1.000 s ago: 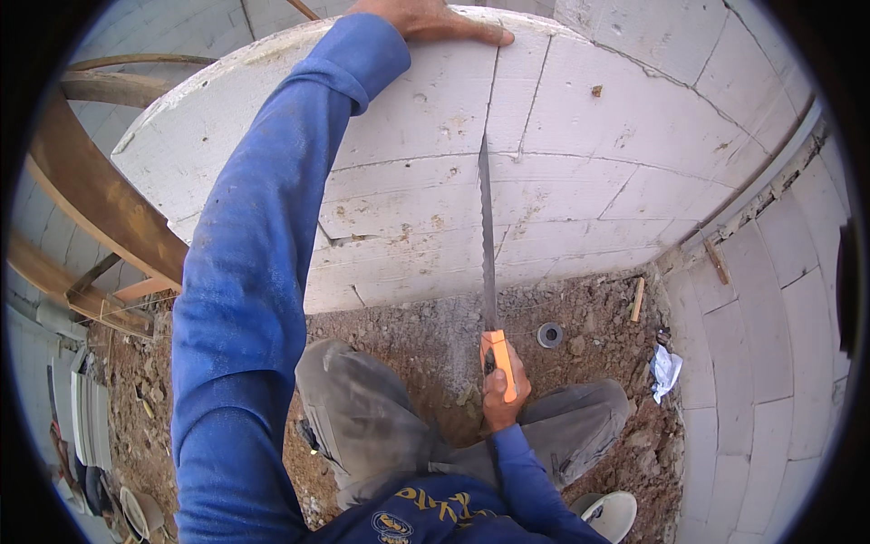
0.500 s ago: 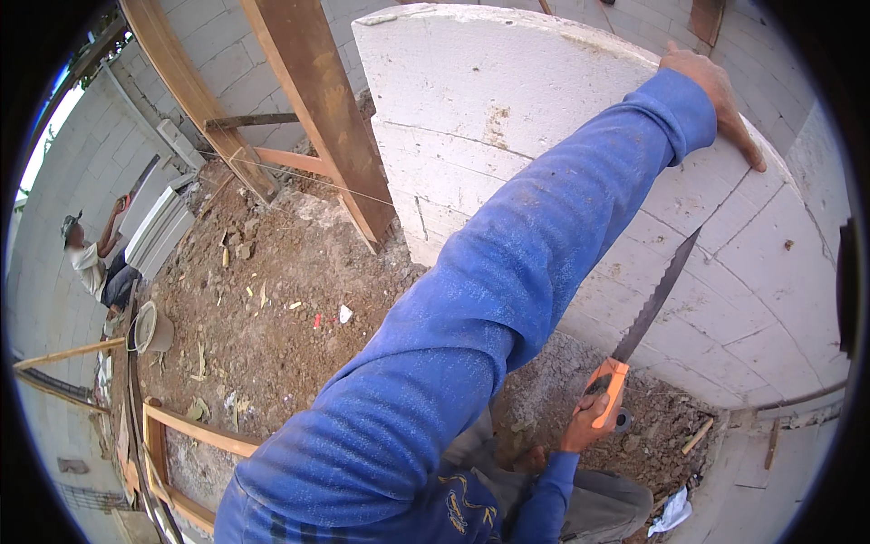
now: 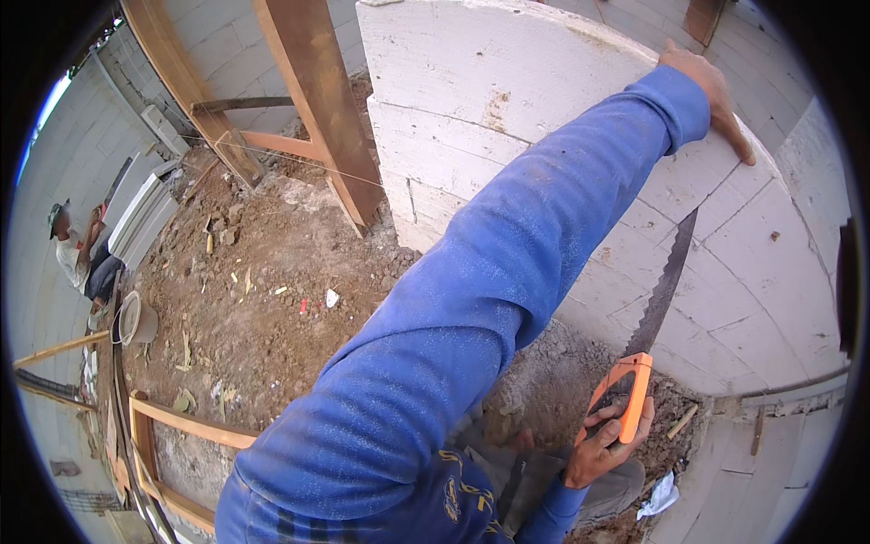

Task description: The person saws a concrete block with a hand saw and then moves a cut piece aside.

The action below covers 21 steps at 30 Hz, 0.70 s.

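My left arm, in a dusty blue sleeve, reaches across to the top of a white block wall (image 3: 444,72). There my left hand (image 3: 711,86) clasps the upper edge, its thumb against the near face and most of its fingers hidden over the far side. Lower right, my right hand (image 3: 605,451) is closed around the orange handle of a handsaw (image 3: 666,290). The toothed blade points up along the wall face, its tip close to a dark joint line between blocks. Whether the blade touches the wall I cannot tell.
Wooden posts (image 3: 317,100) stand left of the wall, with a thin string near them. A wooden frame (image 3: 195,424) lies on the rough dirt. At far left sit a bucket (image 3: 138,319), stacked white blocks (image 3: 143,222) and another person (image 3: 77,254). White scrap (image 3: 660,495) lies lower right.
My right hand and the saw handle have shifted slightly right, and the handle has turned. My left hand keeps its place on the wall's top edge. The whole view has shifted a little.
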Tool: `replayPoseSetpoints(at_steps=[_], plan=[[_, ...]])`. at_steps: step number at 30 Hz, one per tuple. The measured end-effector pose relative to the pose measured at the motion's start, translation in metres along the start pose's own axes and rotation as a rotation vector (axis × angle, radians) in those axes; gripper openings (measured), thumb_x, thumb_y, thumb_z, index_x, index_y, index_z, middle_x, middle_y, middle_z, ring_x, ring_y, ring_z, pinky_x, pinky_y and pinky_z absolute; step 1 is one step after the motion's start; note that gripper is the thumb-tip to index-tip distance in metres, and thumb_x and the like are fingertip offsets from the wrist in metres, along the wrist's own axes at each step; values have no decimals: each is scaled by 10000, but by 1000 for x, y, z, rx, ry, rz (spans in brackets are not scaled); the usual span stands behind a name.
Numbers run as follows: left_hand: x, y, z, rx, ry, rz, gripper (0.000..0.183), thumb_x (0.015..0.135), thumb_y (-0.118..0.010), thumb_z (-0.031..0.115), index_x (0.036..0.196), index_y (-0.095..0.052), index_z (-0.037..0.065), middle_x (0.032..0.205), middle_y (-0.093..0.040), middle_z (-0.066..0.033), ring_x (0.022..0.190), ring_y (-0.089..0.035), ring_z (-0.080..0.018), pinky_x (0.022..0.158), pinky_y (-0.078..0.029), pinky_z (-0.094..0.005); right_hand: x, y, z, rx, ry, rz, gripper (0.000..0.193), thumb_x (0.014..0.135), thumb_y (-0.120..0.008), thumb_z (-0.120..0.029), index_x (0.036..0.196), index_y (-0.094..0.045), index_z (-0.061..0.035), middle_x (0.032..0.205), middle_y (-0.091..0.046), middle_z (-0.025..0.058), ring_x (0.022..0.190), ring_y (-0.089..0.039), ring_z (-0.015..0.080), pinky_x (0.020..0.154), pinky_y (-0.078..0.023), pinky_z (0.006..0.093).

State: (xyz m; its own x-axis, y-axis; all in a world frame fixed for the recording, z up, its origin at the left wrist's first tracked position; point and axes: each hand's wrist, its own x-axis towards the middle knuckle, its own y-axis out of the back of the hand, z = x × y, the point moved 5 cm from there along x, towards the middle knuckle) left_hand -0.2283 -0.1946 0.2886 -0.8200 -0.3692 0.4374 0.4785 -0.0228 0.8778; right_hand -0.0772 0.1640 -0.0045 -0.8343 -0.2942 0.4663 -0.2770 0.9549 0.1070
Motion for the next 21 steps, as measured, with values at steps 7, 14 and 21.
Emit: replayPoseSetpoints(at_steps=[7,14,21], plan=[[-14,29,-13,-83,-146,132,1071,582,-734,863,1093,-750,-78,1156,-710,-303,1110,-692,-396,955,-538,-433,-42,39,-33,-212,-35,57,527,1068,-509,-389,1387,-405,17,838,-586,106,685,-551,139,626,-450,278],[-11,24,15,-90,-86,-43,1008,579,-729,874,918,-781,-73,1014,-741,-290,986,-726,-393,879,-552,-451,131,-28,-95,-269,-36,-84,336,1067,-541,-182,1321,-475,28,1055,-672,250,939,-687,325,808,-522,409],[-11,24,16,-43,-45,8,1010,586,-724,877,927,-781,-72,1016,-742,-291,986,-729,-387,869,-556,-451,-113,66,9,-59,-141,10,438,1049,-569,-291,1310,-451,41,1178,-641,203,1057,-662,239,915,-517,382]])
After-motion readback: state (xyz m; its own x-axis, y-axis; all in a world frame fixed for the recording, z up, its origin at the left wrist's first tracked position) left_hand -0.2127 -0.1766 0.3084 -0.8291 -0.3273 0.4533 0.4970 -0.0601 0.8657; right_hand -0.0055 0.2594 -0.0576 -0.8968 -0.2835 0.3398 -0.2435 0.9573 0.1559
